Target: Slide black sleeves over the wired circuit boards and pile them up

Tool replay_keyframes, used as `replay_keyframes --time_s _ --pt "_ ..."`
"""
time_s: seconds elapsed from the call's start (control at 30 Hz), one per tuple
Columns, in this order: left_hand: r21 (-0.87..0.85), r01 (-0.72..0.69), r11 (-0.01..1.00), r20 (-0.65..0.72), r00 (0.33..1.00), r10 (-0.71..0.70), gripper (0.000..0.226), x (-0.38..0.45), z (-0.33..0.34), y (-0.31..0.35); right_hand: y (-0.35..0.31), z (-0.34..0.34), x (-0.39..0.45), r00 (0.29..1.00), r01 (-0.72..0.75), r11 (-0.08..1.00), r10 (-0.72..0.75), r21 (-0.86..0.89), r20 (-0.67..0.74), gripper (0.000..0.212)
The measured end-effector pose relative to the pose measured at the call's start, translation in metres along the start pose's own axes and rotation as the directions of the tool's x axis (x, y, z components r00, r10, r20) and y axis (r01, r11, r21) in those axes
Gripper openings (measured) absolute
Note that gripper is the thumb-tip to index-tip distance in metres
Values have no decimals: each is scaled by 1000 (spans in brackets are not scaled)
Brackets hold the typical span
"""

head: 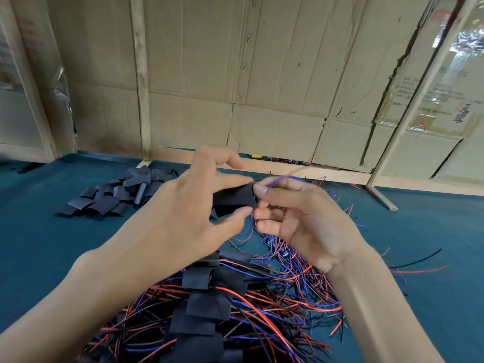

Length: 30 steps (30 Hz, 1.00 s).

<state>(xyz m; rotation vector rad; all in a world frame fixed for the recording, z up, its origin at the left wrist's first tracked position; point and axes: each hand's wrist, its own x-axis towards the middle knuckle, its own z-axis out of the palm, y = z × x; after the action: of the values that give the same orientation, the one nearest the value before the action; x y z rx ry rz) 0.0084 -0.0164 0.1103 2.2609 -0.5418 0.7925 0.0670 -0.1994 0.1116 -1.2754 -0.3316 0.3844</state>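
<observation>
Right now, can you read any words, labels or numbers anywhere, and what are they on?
Printed lines on the cardboard wall at right, behind shiny tape: too blurred to read.
Large dark characters lower on that panel: not legible.
Faint red print on the left panel: too blurred.
Sleeves, wires, boards: none visible.

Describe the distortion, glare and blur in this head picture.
Head view: wide-angle bending bows the wooden post and cardboard wall; glare flares on plastic wrap at upper right; the hands and black sleeve look fairly sharp, the left edge smeared.
</observation>
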Motion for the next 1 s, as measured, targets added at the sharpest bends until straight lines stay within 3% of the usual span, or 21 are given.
replay_keyframes --time_s 0.13,0.27,0.33,0.4,0.47,0.5,0.57,0.63,0.7,0.8,0.87,0.93,1.0 --pt "28 -2 1000 52 999 1 56 3 -5 -4 3 -6 0 992 33 995 -21 -94 126 11" --pt "105 -29 994 189 982 8 54 8 -20 -1 -10 -35 -5 964 -40 966 105 -257 244 36" --pt "109 -26 994 263 965 -4 55 8 -32 2 -18 -59 -8 982 -69 873 144 -482 120 39" --pt "84 -13 996 363 932 -18 57 5 -40 3 -20 -89 -4 982 -172 668 56 -724 -182 36" --pt "78 11 997 502 864 -48 58 0 -35 2 -15 -116 4 882 -361 402 -145 -842 -448 39" --pt "103 10 995 565 822 -67 56 -4 -28 -1 -12 -127 7 827 -443 324 -212 -836 -520 41" --pt "195 -34 980 649 754 -103 53 -11 -11 -6 -5 -142 10 765 -515 341 -232 -787 -601 38" --pt "295 -69 953 688 707 -162 49 -16 1 -12 2 -149 12 765 -522 358 -205 -774 -611 31" --pt "349 -73 934 689 696 -203 49 -16 4 -15 9 -147 14 779 -479 373 -237 -795 -580 21" --pt "333 -62 941 597 786 -160 65 -11 -4 -15 27 -139 25 805 -306 422 -365 -854 -469 19" --pt "313 19 949 498 848 -181 68 -6 -14 -16 47 -137 33 855 -267 347 -346 -899 -387 32" --pt "298 116 948 412 880 -237 64 3 -20 -29 66 -140 39 921 -254 193 -252 -948 -298 44" --pt "317 199 927 346 886 -309 49 13 -20 -59 76 -145 42 931 -240 135 -247 -961 -267 39"
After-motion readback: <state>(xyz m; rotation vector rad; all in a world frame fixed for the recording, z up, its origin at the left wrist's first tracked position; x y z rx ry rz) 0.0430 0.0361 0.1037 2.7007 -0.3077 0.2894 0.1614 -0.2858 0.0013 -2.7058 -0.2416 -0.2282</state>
